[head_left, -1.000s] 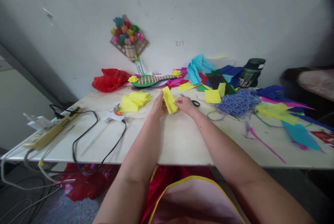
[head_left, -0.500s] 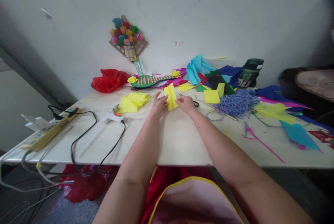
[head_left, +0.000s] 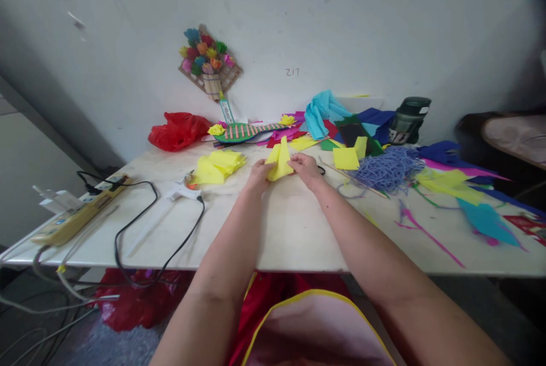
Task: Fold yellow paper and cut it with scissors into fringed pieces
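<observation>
Both hands hold a creased piece of yellow crepe paper (head_left: 279, 160) above the middle of the table. My left hand (head_left: 258, 175) grips its lower left side, fingers closed on the edge. On the opposite side, my right hand (head_left: 305, 169) pinches the right edge between thumb and fingers. The paper stands up in folds, narrower at the top. Just behind my right hand, a black scissors handle (head_left: 321, 170) partly shows. To the left lies a stack of yellow paper sheets (head_left: 217, 167).
A white glue gun (head_left: 181, 190) with a black cord and a power strip (head_left: 81, 212) lie left. Purple yarn (head_left: 386, 169), a yellow paper square (head_left: 346, 158) and a dark bottle (head_left: 409, 120) are right. A green decorated piece (head_left: 247, 132) and red plastic bag (head_left: 179, 131) lie by the wall.
My left hand's spread fingers have closed on the paper's left side. The yellow paper has opened wider at its base and now tapers upward. My right hand keeps its pinch.
</observation>
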{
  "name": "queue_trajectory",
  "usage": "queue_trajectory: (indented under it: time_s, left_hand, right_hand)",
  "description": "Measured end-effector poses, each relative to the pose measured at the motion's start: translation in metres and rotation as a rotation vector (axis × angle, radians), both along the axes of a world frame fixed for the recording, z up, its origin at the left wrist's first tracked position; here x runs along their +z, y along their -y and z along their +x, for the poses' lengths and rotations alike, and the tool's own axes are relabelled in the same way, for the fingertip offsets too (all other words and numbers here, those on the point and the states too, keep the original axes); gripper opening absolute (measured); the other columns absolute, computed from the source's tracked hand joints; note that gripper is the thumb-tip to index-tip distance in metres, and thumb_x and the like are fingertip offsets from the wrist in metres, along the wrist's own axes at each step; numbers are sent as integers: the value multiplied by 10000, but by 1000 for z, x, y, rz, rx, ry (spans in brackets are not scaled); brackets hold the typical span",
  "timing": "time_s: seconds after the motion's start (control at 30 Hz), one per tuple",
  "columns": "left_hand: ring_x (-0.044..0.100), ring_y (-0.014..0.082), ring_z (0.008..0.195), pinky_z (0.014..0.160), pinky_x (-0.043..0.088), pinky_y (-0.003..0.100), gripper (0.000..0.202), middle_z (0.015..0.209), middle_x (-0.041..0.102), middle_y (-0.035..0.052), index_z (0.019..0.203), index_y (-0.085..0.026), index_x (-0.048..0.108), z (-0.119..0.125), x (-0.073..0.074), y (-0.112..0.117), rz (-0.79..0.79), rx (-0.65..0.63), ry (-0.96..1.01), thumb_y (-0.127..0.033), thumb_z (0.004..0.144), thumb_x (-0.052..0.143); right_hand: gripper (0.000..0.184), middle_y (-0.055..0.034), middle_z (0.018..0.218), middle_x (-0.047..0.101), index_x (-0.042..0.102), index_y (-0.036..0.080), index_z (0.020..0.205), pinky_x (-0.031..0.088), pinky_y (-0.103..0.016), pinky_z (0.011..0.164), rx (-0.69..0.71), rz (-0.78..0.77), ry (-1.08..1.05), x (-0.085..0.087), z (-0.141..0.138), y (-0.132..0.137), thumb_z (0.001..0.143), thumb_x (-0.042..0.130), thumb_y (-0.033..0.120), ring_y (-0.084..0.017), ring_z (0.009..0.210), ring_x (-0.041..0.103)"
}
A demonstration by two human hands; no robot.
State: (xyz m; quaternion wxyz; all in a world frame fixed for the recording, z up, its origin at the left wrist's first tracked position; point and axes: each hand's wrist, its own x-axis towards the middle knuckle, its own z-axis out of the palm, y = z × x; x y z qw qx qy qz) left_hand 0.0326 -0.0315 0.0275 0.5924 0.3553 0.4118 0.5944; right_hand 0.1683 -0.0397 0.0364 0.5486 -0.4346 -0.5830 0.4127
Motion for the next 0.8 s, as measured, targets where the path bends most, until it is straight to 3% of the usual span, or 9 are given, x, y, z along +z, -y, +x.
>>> queue_trajectory:
  time_s: [0.27, 0.4, 0.53, 0.8]
  left_hand:
    - [622, 186, 692, 683, 474, 329, 284, 600, 595, 0, 728, -159, 482, -7, -3, -5, 89, 77, 110, -177, 545, 699]
    - [627, 182, 694, 708, 480, 341, 297, 637, 625, 13, 774, -150, 515, -7, 0, -4, 111, 113, 137, -170, 549, 709]
    - [628, 205, 784, 752, 480, 351, 268, 737, 660, 59, 804, -141, 562, -7, -1, -4, 146, 62, 140, -188, 580, 702]
    - [622, 220, 843, 759, 486, 349, 191, 752, 670, 72, 772, -134, 620, -10, -3, -5, 172, 9, 107, -216, 612, 684]
  right_hand:
    - [78, 7, 647, 566, 510, 181, 664, 533, -291, 510, -161, -62, -16, -6, 4, -10, 612, 521, 238, -149, 588, 567]
    - [94, -8, 688, 583, 519, 174, 698, 530, -290, 489, -175, -79, -43, -9, 5, -14, 616, 526, 221, -156, 586, 580]
    - [117, -25, 730, 603, 527, 166, 742, 528, -280, 486, -177, -95, -37, -10, 5, -16, 638, 518, 218, -159, 603, 596]
    - [485, 25, 680, 586, 456, 203, 1136, 511, -236, 501, -179, -12, 59, -10, 6, -14, 651, 462, 213, -118, 562, 569]
